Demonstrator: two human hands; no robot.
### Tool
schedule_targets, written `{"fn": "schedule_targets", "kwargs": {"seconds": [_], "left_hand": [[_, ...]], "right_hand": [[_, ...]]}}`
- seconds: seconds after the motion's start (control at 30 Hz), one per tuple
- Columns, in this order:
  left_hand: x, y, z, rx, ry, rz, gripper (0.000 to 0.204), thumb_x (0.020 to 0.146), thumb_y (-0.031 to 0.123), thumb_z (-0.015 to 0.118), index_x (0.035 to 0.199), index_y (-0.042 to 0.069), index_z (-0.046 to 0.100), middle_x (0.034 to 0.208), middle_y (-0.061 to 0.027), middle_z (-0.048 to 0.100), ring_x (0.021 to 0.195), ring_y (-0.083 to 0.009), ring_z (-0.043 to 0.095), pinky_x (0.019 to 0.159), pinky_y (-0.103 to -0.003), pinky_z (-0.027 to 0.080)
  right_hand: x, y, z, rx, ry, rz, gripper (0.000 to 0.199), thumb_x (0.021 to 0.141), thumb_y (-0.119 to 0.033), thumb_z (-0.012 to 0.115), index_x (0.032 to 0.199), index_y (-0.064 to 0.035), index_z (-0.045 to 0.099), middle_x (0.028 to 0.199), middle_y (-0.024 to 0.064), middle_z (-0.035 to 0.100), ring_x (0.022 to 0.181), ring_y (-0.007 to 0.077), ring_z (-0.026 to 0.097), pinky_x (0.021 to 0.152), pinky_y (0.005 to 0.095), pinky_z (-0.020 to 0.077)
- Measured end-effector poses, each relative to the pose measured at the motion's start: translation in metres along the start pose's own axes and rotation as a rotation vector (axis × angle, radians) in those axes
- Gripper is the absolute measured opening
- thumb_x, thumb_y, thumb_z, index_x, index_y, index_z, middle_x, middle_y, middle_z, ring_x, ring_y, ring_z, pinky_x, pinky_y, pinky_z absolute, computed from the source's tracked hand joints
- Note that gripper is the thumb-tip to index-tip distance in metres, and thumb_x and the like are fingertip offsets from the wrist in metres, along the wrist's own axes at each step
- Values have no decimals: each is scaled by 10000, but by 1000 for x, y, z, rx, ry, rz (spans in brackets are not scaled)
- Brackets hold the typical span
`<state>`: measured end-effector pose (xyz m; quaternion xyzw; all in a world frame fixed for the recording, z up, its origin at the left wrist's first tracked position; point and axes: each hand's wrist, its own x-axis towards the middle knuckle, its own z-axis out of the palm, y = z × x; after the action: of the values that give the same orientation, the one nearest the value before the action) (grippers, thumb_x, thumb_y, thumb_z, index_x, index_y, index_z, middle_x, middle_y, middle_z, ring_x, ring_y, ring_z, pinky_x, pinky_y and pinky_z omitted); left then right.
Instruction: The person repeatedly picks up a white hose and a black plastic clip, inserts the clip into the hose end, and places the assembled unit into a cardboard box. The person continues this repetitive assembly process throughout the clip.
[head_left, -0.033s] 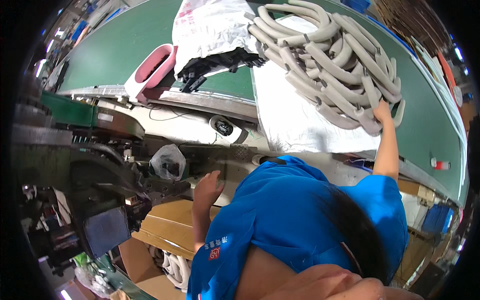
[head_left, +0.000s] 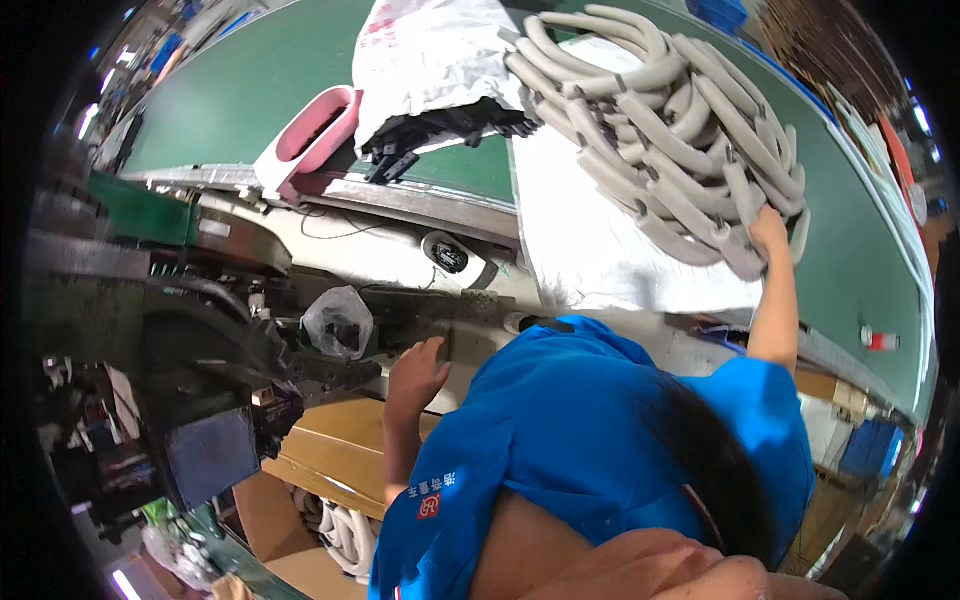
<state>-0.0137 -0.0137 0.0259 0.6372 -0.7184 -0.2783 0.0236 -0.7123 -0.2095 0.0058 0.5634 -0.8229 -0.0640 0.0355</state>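
A heap of curved, pale grey tubes [head_left: 690, 150], padded-looking with darker ends, lies on a white sheet [head_left: 590, 250] on the green table. At the heap's near right edge, my right hand [head_left: 769, 233] has its fingers closed round one curved grey tube [head_left: 742, 192]. That tube still lies among the others, and my fingertips are partly hidden. My left hand [head_left: 417, 372] hangs in the air by the machine at left, fingers loosely stretched, holding nothing. Beside it is a clear plastic bag [head_left: 338, 322] with something dark inside.
A white sack [head_left: 430, 60] spills black parts [head_left: 440, 135] onto the green table [head_left: 250, 95]. Left of it stands a pink-and-white holder [head_left: 312, 135]. A dark machine [head_left: 180, 350] fills the left side. Below sits an open cardboard box [head_left: 275, 520] with more tubes. A small red-and-white object [head_left: 880, 341] lies at right.
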Motion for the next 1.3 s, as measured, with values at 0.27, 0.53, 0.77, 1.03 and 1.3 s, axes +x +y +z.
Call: {"fn": "schedule_targets", "kwargs": {"seconds": [0.27, 0.53, 0.77, 1.03, 1.3], "left_hand": [[39, 34, -18, -145, -9, 213, 420, 831, 274, 602, 1203, 95, 529, 1061, -132, 612, 999, -314, 583, 832, -406, 476], [26, 34, -15, -391, -37, 118, 489, 808, 252, 658, 1253, 101, 523, 1111, -121, 616, 1007, -270, 606, 857, -369, 479], [54, 127, -73, -1025, 479, 489, 539, 733, 109, 730, 1220, 31, 510, 1093, -112, 612, 1045, -206, 581, 871, -339, 466], [-54, 52, -72, -1425, 621, 205, 490, 580, 14, 777, 1029, -38, 588, 914, -127, 667, 862, -219, 648, 739, -323, 506], [-68, 90, -90, -305, 660, -376, 533, 627, 141, 748, 1124, 71, 571, 801, -140, 646, 732, -330, 656, 674, -369, 526]], "right_hand": [[-6, -58, 7, 331, 173, -50, 690, 734, -272, 699, 1274, 64, 431, 1237, 306, 517, 1223, 379, 464, 992, 410, 388], [-79, -187, -164, 488, 281, -14, 561, 824, -306, 646, 1226, 28, 443, 1051, 242, 626, 990, 380, 601, 883, 419, 455], [-214, -356, -229, 1637, -703, -1028, 545, 807, -143, 725, 1246, -43, 418, 1107, 74, 510, 1030, 168, 514, 889, 327, 438], [-105, -455, -155, 1099, 262, -1315, 152, 849, -132, 580, 983, -61, 588, 891, 113, 579, 860, 284, 548, 755, 377, 455], [43, -557, 10, -50, 206, -1172, 237, 893, -137, 445, 1126, -131, 487, 861, 148, 634, 782, 306, 662, 603, 443, 532]]}}
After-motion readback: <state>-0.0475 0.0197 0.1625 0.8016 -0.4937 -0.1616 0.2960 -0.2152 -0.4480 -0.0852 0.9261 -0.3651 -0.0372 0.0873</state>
